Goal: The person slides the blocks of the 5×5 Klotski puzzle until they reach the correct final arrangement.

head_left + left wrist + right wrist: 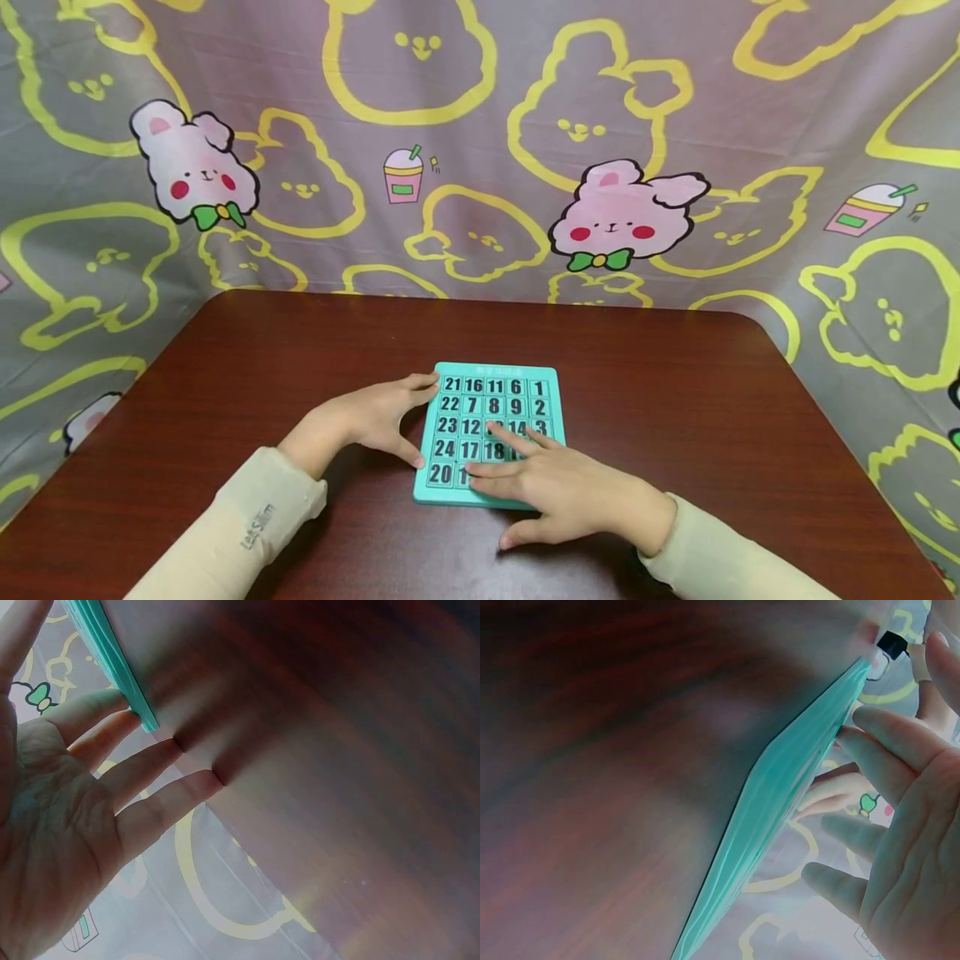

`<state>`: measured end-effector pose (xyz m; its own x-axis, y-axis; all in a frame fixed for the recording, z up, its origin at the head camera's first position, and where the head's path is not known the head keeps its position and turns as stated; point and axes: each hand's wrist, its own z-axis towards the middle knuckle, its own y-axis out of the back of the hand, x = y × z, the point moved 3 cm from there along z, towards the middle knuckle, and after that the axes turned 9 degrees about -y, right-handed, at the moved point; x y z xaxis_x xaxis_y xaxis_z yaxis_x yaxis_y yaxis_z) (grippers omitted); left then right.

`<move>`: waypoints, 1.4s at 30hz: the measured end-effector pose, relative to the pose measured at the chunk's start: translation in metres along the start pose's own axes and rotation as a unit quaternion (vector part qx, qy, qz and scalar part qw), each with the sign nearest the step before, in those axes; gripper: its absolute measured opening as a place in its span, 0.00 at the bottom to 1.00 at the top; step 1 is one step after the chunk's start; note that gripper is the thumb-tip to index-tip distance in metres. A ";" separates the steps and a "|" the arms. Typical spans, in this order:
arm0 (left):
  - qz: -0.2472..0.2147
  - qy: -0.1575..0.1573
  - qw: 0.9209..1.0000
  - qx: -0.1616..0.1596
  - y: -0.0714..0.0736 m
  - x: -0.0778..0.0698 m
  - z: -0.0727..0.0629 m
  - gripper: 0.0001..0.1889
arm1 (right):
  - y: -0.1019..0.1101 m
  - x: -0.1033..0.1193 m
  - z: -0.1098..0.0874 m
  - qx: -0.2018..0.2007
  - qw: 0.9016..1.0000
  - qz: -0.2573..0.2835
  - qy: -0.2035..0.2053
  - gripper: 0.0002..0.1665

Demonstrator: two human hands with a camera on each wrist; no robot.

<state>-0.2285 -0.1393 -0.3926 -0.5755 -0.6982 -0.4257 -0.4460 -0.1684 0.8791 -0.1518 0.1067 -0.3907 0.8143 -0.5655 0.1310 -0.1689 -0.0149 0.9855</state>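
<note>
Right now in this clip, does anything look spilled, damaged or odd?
Nothing stands out: the board sits on the table with no visible damage, and no spill shows around it. The part under the right hand can't be checked.

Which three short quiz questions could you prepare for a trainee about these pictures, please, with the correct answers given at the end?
1. Multiple choice: In the head view, which number does the top-right tile of the turquoise number slide puzzle show?
A) 21
B) 6
C) 1

2. True or false: In the head view, the left hand is at the puzzle's left edge, while the right hand partly covers the number tiles.

3. Fill the gap: Directly below tile 24, in the leftmost column, sits tile ___.

Key: 1. C; 2. True; 3. 20.
</note>
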 end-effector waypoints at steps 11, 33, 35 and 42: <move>-0.001 0.009 1.000 0.005 0.000 -0.002 0.000 0.57 | 0.000 -0.006 -0.016 0.012 1.000 0.017 -0.020 0.39; -0.008 0.006 1.000 0.006 0.000 0.000 0.000 0.57 | 0.016 -0.008 -0.007 -0.069 0.998 0.004 0.008 0.32; -0.009 0.005 1.000 0.005 0.000 0.000 0.000 0.57 | 0.018 -0.006 -0.001 -0.067 0.998 0.007 0.014 0.31; -0.007 0.003 1.000 0.004 0.001 -0.001 -0.001 0.57 | 0.017 0.003 0.024 -0.036 0.999 0.012 0.012 0.30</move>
<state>-0.2273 -0.1397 -0.3915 -0.5660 -0.6996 -0.4362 -0.4594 -0.1717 0.8715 -0.1658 0.0850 -0.3758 0.8240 -0.5449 0.1554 -0.1485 0.0570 0.9873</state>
